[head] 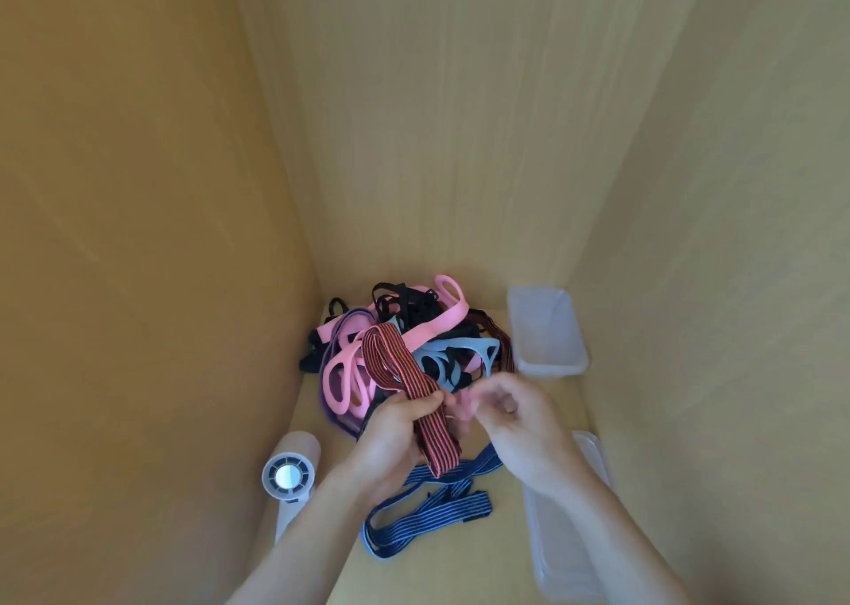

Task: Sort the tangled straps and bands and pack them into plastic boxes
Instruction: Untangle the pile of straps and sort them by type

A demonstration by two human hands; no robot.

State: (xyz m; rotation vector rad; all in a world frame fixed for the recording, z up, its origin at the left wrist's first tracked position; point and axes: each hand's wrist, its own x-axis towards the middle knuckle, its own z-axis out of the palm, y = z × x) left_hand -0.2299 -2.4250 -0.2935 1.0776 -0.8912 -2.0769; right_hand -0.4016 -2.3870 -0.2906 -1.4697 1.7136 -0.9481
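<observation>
A tangled pile of straps and bands (404, 328), pink, black, purple and pale blue, lies against the back wall. My left hand (395, 434) grips a folded red-and-black striped band (395, 370) above the table in front of the pile. My right hand (515, 420) is beside it, fingers curled near the band's edge; it is blurred, so its hold is unclear. A navy striped strap (427, 508) lies loose on the table below my hands. One clear plastic box (547, 333) stands to the right of the pile, another clear box (565, 526) nearer on the right.
A small white hand-held fan (290, 475) lies at the left near the side wall. Wooden walls (138, 236) close in the table on the left, back and right.
</observation>
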